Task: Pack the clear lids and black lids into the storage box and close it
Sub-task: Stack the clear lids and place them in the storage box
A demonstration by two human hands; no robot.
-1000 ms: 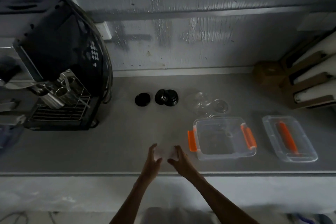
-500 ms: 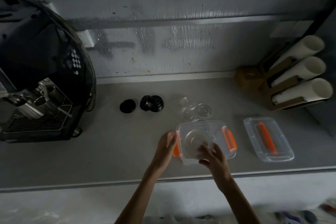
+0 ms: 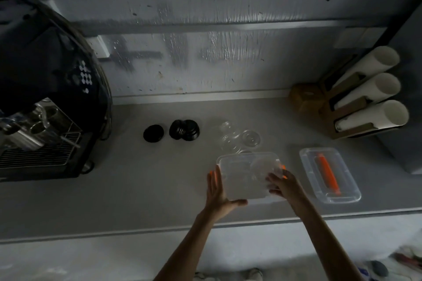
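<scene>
The clear storage box (image 3: 239,187) with orange latches stands open near the counter's front edge. My left hand (image 3: 217,191) grips its left end, thumb along the front wall. My right hand (image 3: 284,186) is at the right end, its fingers on a round clear lid (image 3: 262,165) that sits low in the box's right part. More clear lids (image 3: 237,139) lie in a loose heap just behind the box. One black lid (image 3: 153,133) lies alone further left, with a small pile of black lids (image 3: 184,130) beside it. The box's cover (image 3: 328,174), clear with an orange handle, lies to the right.
A black coffee machine (image 3: 45,98) fills the counter's left end. At the back right is a brown holder with three white cup stacks (image 3: 370,98). The grey wall runs behind, and the counter edge (image 3: 159,230) is close below my hands.
My right hand has carried the clear lid from over the box's middle to its right end and lower. My left hand has slid along the box's left side and closed on it.
</scene>
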